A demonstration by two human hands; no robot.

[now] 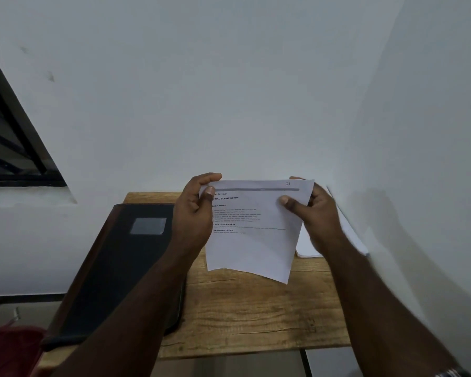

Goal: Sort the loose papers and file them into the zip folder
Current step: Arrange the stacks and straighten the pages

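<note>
A printed white sheet (253,235) hangs in the air above the wooden table (256,317), its text facing me. My left hand (195,213) pinches the sheet's upper left corner, thumb in front. My right hand (310,210) pinches the upper right corner the same way. The black zip folder (120,268) lies closed on the table's left side, a grey label window on its cover. More white papers (310,250) lie on the table at the right, partly hidden behind my right hand and arm.
White walls close in behind and to the right of the small table. A dark barred window (11,148) is at the left. Something red (8,346) lies on the floor at the lower left.
</note>
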